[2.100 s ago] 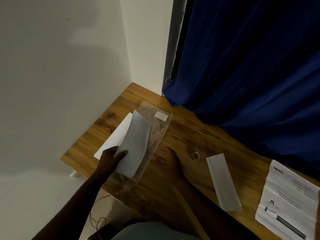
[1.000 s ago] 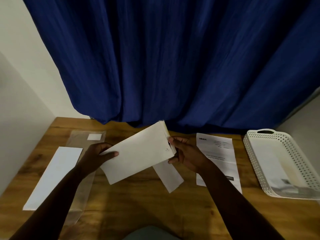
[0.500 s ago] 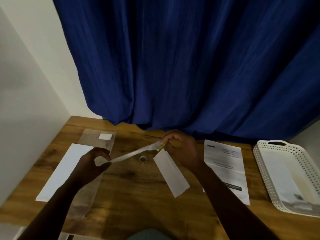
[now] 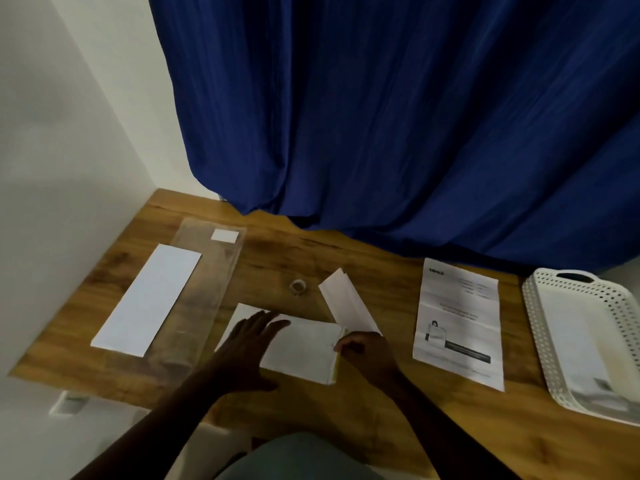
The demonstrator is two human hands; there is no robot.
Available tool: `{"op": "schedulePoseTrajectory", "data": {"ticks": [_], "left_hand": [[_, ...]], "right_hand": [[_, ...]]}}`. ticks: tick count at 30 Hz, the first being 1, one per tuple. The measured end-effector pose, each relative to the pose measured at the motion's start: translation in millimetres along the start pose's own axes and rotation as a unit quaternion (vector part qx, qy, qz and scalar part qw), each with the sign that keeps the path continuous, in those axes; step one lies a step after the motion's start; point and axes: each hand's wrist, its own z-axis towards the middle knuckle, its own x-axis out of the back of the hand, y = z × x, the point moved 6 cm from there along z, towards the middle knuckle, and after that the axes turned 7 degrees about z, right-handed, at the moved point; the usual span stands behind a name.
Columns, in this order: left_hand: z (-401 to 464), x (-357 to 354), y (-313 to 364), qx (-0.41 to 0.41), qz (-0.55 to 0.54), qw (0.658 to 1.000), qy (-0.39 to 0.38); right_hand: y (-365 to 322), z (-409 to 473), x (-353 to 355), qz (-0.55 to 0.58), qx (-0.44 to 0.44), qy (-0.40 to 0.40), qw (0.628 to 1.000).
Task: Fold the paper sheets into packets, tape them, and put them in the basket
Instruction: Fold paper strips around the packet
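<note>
We see a blue curtain [image 4: 398, 116] hanging behind a wooden table [image 4: 277, 258]; at the table's right end a white perforated basket [image 4: 620, 327] with something pale lying in it, too blurred to identify; far left a long white folded sheet [image 4: 147, 299] lying beside and partly on a clear plastic sleeve [image 4: 207, 282] with a white label near its top; right of centre a printed leaflet [image 4: 457, 323] lying flat; front centre the paper sheet [image 4: 301, 351] being worked, flat on the table; left hand [image 4: 249, 351] spread flat, fingers extended, pressing its left part; right hand [image 4: 367, 351] pinching its right edge, where a yellowish strip shows; a narrow folded packet [image 4: 346, 299] lies angled just behind, its near end under the right hand; a small tape roll [image 4: 297, 286] sits near it, apart from the sheet
</note>
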Motion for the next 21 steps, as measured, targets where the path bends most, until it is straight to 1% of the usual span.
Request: {"op": "schedulePoseTrajectory", "data": {"ticks": [3, 5, 7, 9, 11, 12, 13, 15, 16, 18, 20, 21], "left_hand": [[20.0, -13.3, 30.7, -0.047, 0.04, 0.998, -0.02], [30.9, -18.0, 43.6, -0.075, 0.047, 0.996, -0.021], [39.7, -15.0, 53.0, -0.105, 0.027, 0.994, -0.002], [44.5, -3.1, 61.0, -0.136, -0.037, 0.99, 0.024], [47.6, 9.7, 66.9, -0.147, -0.113, 0.982, 0.03], [48.8, 14.5, 68.2, -0.148, -0.122, 0.981, 0.038], [51.9, 17.8, 69.3, -0.149, -0.112, 0.981, 0.052], [55.4, 21.1, 71.4, -0.144, -0.078, 0.983, 0.078], [58.4, 21.0, 73.7, -0.142, -0.058, 0.985, 0.084], [61.9, 21.3, 78.3, -0.14, -0.032, 0.985, 0.096], [63.3, 25.4, 84.6, -0.145, -0.024, 0.984, 0.105], [64.5, 28.4, 87.3, -0.146, -0.022, 0.983, 0.107]], "right_hand": [[6.3, -2.1, -3.9, 0.016, -0.011, -0.012, 1.0], [5.4, -3.2, -5.2, 0.068, -0.017, -0.001, 0.998], [2.1, -6.1, -2.9, 0.13, -0.037, 0.012, 0.991], [-3.2, -8.4, 0.8, 0.181, -0.038, 0.03, 0.982], [-2.4, -10.5, 6.9, 0.249, -0.056, 0.053, 0.965], [-1.6, -11.3, 9.3, 0.284, -0.073, 0.062, 0.954], [0.9, -11.3, 11.6, 0.323, -0.093, 0.07, 0.939], [3.0, -9.4, 12.4, 0.378, -0.128, 0.061, 0.915], [1.4, -8.9, 12.7, 0.378, -0.135, 0.048, 0.915], [-4.7, -7.3, 10.8, 0.345, -0.138, 0.025, 0.928], [-7.0, -5.7, 9.9, 0.325, -0.137, 0.023, 0.936], [-6.7, -5.3, 10.0, 0.33, -0.135, 0.024, 0.934]]}}
